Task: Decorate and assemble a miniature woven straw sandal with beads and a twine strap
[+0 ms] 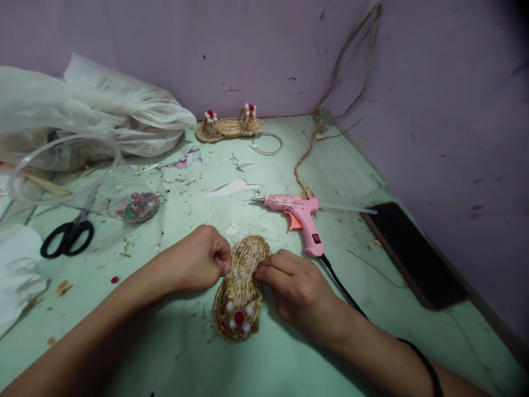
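Note:
A small slipper of coiled straw rope [248, 259] lies lengthwise between my hands. On its near end sits a red bead [238, 317] ringed by several white beads. My right hand [295, 284] grips the slipper's right edge near its narrow waist. At the left edge, my left hand [202, 259] is closed in a pinch against the slipper. What is between those fingertips is hidden. A tiny whitish spot shows on the straw beside them.
A pink glue gun [295, 207] lies right of the slipper, beside a phone [417, 253]. Black-handled scissors [68, 237] and a tipped clear plastic tub [111, 187] of colored beads are at left. Another beaded straw slipper [229, 128] stands by the wall, near a white plastic bag [124, 105].

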Motion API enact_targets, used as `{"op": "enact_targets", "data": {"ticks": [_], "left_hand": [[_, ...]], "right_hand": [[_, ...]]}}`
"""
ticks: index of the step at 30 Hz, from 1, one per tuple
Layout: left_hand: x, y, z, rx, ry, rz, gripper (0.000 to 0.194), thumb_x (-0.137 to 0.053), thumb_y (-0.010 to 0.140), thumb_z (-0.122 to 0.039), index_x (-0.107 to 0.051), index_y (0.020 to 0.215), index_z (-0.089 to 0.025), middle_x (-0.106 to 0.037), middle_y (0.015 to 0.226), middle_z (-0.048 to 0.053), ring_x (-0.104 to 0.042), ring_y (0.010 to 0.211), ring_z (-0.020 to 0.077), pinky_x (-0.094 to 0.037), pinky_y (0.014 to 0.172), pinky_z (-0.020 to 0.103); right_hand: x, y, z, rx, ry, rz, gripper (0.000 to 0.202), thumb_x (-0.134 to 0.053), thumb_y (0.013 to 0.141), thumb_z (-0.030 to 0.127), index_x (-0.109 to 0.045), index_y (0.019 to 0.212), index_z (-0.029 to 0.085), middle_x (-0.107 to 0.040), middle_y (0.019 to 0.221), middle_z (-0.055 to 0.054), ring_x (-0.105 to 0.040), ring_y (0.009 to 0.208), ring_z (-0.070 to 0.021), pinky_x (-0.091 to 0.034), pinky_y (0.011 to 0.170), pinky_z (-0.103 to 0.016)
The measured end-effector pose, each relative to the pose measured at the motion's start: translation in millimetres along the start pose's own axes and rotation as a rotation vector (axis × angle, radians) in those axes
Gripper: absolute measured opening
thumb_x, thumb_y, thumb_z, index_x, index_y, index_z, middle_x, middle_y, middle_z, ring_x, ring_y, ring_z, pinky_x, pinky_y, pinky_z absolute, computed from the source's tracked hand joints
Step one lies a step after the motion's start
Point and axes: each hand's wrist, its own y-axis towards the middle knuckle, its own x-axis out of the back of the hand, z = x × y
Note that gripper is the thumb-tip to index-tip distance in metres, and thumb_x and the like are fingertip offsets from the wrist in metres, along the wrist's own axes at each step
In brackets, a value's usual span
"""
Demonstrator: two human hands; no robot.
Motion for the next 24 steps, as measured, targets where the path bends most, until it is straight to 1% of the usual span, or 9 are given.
{"op": "enact_targets", "data": {"ticks": [2,4,6,9,11,14,18,22,24], "left_hand": [[-0.7,0.2,0.1,0.007,0.011,-0.008,0.016,-0.051,0.059,-0.016,-0.052,0.043,-0.016,-0.04,0.041,-0.005,-0.033,0.045,0.0083,-0.026,0.044,0.022],[-0.3,-0.2,2.2,0.013,0.003,-0.005,0.015,-0.051,0.06,-0.018,-0.053,0.045,-0.016,-0.042,0.041,-0.004,-0.034,0.044,0.0084,-0.026,0.044,0.022],[1.8,-1.3,5.8,0.03,-0.031,0.035,0.016,-0.052,0.063,-0.022,-0.055,0.049,-0.015,-0.047,0.043,-0.003,-0.037,0.044,0.0088,-0.028,0.044,0.022],[6.5,-3.7,10.5,0.096,-0.075,0.104,0.017,-0.051,0.066,-0.027,-0.058,0.057,-0.014,-0.054,0.049,-0.001,-0.039,0.041,0.0088,-0.028,0.041,0.022],[8.4,-4.9,11.2,0.106,-0.05,0.075,0.016,-0.052,0.065,-0.027,-0.058,0.057,-0.014,-0.053,0.049,-0.001,-0.038,0.04,0.0086,-0.028,0.041,0.021],[6.2,-4.9,8.4,0.04,0.026,0.002,0.016,-0.054,0.064,-0.026,-0.058,0.054,-0.014,-0.046,0.046,-0.003,-0.035,0.044,0.0087,-0.028,0.043,0.022],[-0.6,-2.6,3.9,-0.016,0.078,-0.017,0.016,-0.051,0.064,-0.022,-0.056,0.051,-0.015,-0.042,0.047,-0.003,-0.036,0.047,0.0089,-0.028,0.046,0.022],[4.1,-6.5,6.0,-0.036,0.103,-0.029,0.018,-0.049,0.068,-0.023,-0.058,0.054,-0.015,-0.046,0.048,-0.003,-0.039,0.048,0.0098,-0.029,0.047,0.022],[9.9,-17.4,8.3,-0.021,0.098,-0.08,0.02,-0.046,0.071,-0.026,-0.062,0.064,-0.015,-0.05,0.051,-0.002,-0.042,0.048,0.0103,-0.031,0.048,0.022]], "right_hand": [[0.6,1.0,-0.7,-0.004,-0.011,0.008,0.03,-0.038,0.073,-0.002,-0.065,0.073,0.013,-0.061,0.062,-0.006,-0.051,0.056,-0.0158,-0.043,0.048,-0.026],[2.5,0.1,-3.7,-0.015,0.043,0.024,0.027,-0.041,0.074,0.0,-0.064,0.075,0.014,-0.062,0.065,-0.005,-0.053,0.058,-0.0154,-0.044,0.05,-0.026],[5.9,-2.7,-8.4,-0.043,0.165,0.048,0.022,-0.046,0.077,0.003,-0.064,0.082,0.015,-0.064,0.07,-0.004,-0.057,0.063,-0.0136,-0.047,0.055,-0.024],[11.0,-8.3,-14.3,-0.082,0.275,0.015,0.019,-0.049,0.079,0.006,-0.062,0.09,0.016,-0.065,0.076,-0.004,-0.059,0.067,-0.0115,-0.049,0.06,-0.022],[11.7,-10.5,-15.4,-0.068,0.224,-0.006,0.019,-0.048,0.079,0.006,-0.062,0.089,0.015,-0.065,0.077,-0.005,-0.06,0.067,-0.0121,-0.049,0.059,-0.022],[7.6,-9.1,-12.1,0.006,0.092,0.006,0.022,-0.045,0.078,0.004,-0.064,0.083,0.014,-0.065,0.074,-0.006,-0.058,0.064,-0.0135,-0.047,0.054,-0.023],[1.8,-3.5,-5.3,0.02,-0.013,-0.022,0.027,-0.04,0.074,0.0,-0.064,0.075,0.012,-0.063,0.066,-0.007,-0.056,0.057,-0.0148,-0.044,0.048,-0.025],[12.3,-1.6,-9.0,-0.038,0.086,0.044,0.024,-0.044,0.076,0.003,-0.065,0.08,0.015,-0.062,0.068,-0.004,-0.057,0.06,-0.0135,-0.047,0.052,-0.024],[22.1,0.8,-15.3,-0.065,0.116,0.009,0.023,-0.047,0.077,0.006,-0.064,0.088,0.016,-0.064,0.079,-0.006,-0.06,0.07,-0.0145,-0.05,0.061,-0.025]]}}
